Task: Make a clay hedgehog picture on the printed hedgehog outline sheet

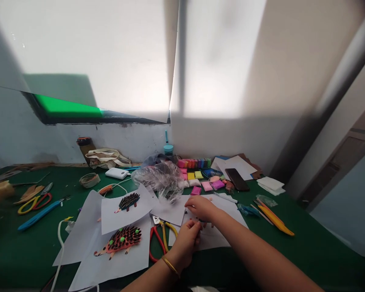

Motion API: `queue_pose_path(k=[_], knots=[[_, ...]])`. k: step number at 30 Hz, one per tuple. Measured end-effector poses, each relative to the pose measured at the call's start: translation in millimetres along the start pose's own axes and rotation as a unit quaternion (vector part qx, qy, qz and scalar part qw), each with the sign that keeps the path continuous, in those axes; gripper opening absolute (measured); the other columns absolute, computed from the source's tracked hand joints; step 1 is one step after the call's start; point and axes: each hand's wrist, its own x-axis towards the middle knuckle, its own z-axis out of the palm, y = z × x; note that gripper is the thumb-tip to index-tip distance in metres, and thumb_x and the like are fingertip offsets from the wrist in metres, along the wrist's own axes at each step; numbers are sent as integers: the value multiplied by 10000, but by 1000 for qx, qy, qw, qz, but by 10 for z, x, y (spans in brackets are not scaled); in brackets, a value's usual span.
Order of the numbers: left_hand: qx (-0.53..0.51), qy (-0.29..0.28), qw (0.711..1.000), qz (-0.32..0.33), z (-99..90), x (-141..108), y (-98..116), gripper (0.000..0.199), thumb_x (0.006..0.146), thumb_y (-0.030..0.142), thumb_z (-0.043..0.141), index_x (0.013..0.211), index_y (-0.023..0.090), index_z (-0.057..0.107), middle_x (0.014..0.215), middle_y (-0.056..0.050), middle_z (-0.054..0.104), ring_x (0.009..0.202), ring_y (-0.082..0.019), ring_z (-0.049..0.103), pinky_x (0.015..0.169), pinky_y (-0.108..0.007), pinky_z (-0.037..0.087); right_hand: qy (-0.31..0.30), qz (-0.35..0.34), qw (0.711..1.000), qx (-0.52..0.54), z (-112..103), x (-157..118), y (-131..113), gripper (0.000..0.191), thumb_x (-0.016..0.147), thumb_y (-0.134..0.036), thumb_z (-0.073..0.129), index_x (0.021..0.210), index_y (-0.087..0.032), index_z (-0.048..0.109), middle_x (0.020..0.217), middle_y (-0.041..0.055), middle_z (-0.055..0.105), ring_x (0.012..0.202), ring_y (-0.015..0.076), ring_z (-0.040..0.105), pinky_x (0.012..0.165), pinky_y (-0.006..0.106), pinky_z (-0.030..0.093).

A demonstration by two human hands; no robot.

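Note:
My right hand [202, 207] reaches over a white sheet of paper [222, 239], its fingers bent into a pinch; a small dark bit shows near the fingertips, too small to name. Just below it, my left hand [187, 239] is closed with thumb and fingertips together, and whatever it may hold is hidden. Part of a small figure with short legs [208, 225] shows on the sheet, mostly covered by my hands. To the left lie papers bearing a pink hedgehog [123, 243] with dark spines and green balls, and a dark hedgehog [128, 202].
Red-and-yellow-handled pliers [163, 239] lie beside my left hand. Behind are a crumpled plastic bag [159, 180], coloured clay packs [207, 185] and a phone [237, 179]. Scissors [36, 202] and a blue tool [41, 215] lie left; a yellow tool [275, 219] lies right.

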Motion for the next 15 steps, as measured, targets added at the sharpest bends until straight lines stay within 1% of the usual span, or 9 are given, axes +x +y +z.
queue_pose_path(k=[3,5,7,9,11,13,15], knots=[[10,2,1000,-11,-3,12,-6,359,717,478,742,819,191,551,550,77,434,389,-52,313,379,-191,94,-23,-49,999,1,119,374,-127,357,828,-169,509,1085,-236,747,1129,39,731,1082,238,633,971,319,452],[12,1,1000,-10,-4,11,-9,344,731,472,730,829,192,555,539,81,420,388,-56,310,382,-197,95,-32,-66,997,0,174,564,-156,448,769,-103,524,1151,-230,719,1225,38,694,1148,244,605,1006,328,435],[10,3,1000,-7,-4,2,-14,340,738,474,723,820,191,552,535,82,412,384,-57,301,385,-201,98,-34,-70,997,0,191,679,-143,528,731,-63,529,1207,-228,687,1308,42,646,1210,248,569,1029,340,423],[11,0,1000,-3,-1,-15,-22,347,733,481,724,807,194,542,537,82,415,382,-57,297,386,-204,103,-31,-58,998,-1,167,705,-90,522,746,-59,517,1214,-219,683,1311,57,643,1222,249,562,1028,348,424],[21,-10,1000,6,6,-36,-31,357,726,492,724,798,200,533,526,83,413,383,-62,299,386,-207,110,-26,-34,999,-3,115,651,-11,437,801,-100,501,1172,-204,707,1244,81,680,1171,260,596,991,357,446],[41,-25,999,17,17,-54,-36,360,726,503,722,790,204,532,503,86,401,385,-68,305,387,-209,116,-32,-8,999,-6,59,540,74,342,844,-174,514,1097,-206,741,1149,89,720,1074,267,643,909,350,481],[62,-37,997,24,28,-64,-33,364,728,512,719,786,203,536,492,86,399,386,-70,307,389,-208,119,-49,12,999,-7,25,409,137,268,843,-228,560,1016,-229,765,1046,67,751,961,247,676,804,308,495]])
